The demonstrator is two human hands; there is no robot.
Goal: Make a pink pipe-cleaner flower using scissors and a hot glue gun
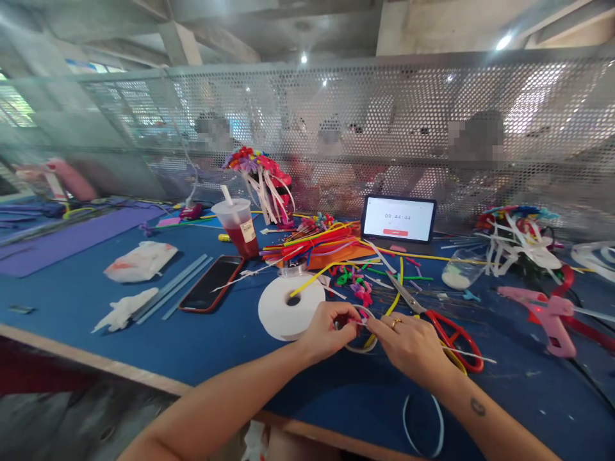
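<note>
Gripping a thin white hoop (359, 349) at lower centre, the left hand (327, 334) and right hand (408, 346) are pinching its rim with closed fingertips; it looks light and springy, best held there. A white ribbon roll (288, 308) and red-handled scissors (454, 339) are lying just beside.

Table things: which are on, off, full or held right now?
Left hand, right hand: pinching white strip loop
Tablet: lit, showing 00:44:44
Phone: screen dark
Pink glue gun: red light on
Red-handled scissors: not held
Plastic cup: part full of red drink
</note>
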